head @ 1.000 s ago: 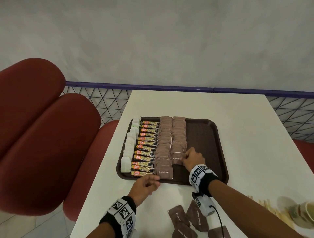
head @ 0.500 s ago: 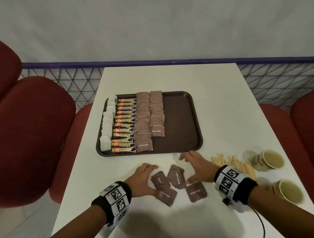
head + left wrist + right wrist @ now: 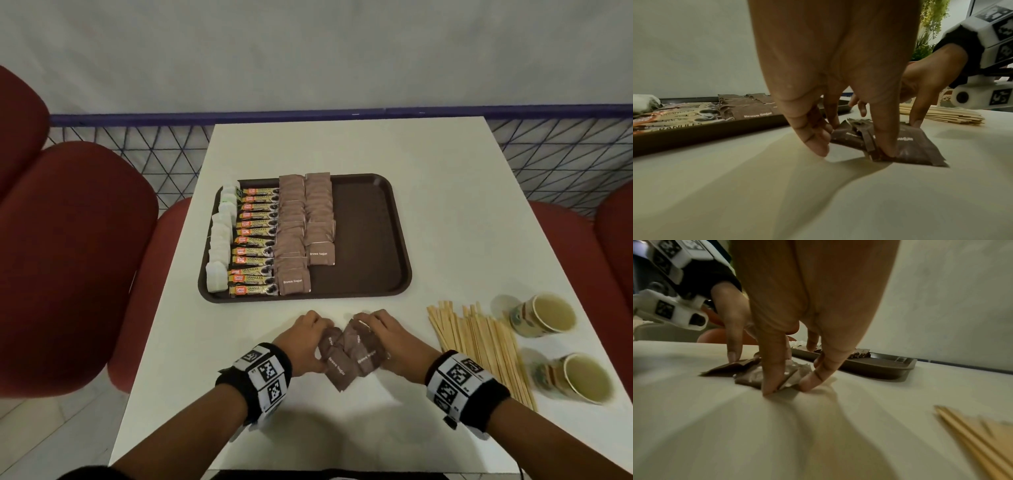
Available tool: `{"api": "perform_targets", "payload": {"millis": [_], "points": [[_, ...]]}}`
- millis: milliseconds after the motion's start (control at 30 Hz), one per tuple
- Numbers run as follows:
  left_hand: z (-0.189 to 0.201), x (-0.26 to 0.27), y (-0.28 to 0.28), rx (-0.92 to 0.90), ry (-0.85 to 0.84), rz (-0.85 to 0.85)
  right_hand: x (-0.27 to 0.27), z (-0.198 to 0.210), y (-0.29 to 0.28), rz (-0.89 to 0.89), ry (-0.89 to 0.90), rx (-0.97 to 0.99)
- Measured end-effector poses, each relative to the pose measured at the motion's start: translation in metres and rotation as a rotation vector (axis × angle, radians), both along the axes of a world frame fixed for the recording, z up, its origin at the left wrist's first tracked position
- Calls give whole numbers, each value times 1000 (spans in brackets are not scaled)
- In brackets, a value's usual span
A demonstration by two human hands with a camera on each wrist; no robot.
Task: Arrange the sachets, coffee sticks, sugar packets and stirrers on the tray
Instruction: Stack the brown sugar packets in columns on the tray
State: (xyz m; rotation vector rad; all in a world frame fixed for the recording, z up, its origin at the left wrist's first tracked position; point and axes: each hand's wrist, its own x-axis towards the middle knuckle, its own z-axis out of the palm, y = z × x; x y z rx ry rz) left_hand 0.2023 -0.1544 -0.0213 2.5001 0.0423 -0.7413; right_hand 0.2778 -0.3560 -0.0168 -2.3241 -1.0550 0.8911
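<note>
A small heap of brown sugar packets [image 3: 349, 356] lies on the white table just in front of the brown tray [image 3: 406, 260]. My left hand [image 3: 301, 337] and right hand [image 3: 383, 334] press against it from either side, fingers pointing down and fairly straight. In the left wrist view my left hand [image 3: 851, 146] has its thumb on the packets [image 3: 916, 146]. In the right wrist view my right hand [image 3: 789, 386] touches the heap's edge [image 3: 750, 378]. The tray holds white sachets [image 3: 219, 246], coffee sticks [image 3: 255, 240] and two rows of sugar packets [image 3: 291, 233]. Its right half is bare.
Wooden stirrers [image 3: 479, 346] lie in a loose bundle on the table to the right of my hands. Two paper cups [image 3: 544, 315] [image 3: 582, 377] lie on their sides beyond them. Red chairs [image 3: 75, 257] flank the table, with a railing behind.
My right hand left the tray and came down to the table. Both hands closed in on the scattered sugar packets and pushed them together into one heap.
</note>
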Motion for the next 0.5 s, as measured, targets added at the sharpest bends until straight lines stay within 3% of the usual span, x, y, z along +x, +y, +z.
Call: {"api": "perform_targets", "payload": {"millis": [233,500], "points": [[-1,5,-6,-68,-22,25,1,-13,20,-133,93,3],[-2,6,-10,29,-4,10,-4,-24,37,-106,-24,-3]]}}
